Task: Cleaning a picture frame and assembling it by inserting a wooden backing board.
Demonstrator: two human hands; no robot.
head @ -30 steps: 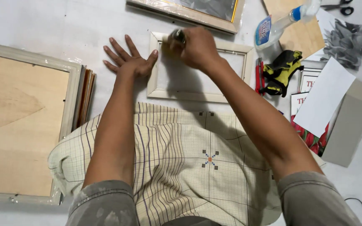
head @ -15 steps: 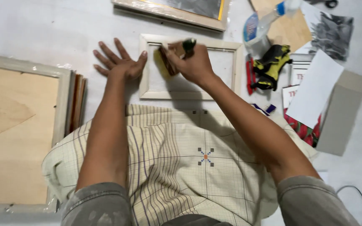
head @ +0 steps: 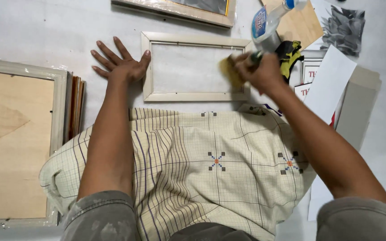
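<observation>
Yellow cloth (head: 228, 71) sits clamped in right hand (head: 260, 71) on wooden frame (head: 193, 94); left hand (head: 121, 64) spread flat.

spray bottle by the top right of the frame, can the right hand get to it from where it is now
Probably yes: the right hand sits just below the spray bottle with nothing between them, though it already grips a yellow cloth.

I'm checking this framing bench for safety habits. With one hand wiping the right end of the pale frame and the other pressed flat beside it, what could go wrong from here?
1. The right hand rubs a yellow pad close to the spray bottle; a wider stroke might knock it over.
2. The left hand only touches the outer left corner of the pale frame, so the frame may slide.
3. The right hand is blurred, so its grip cannot be judged.
</observation>
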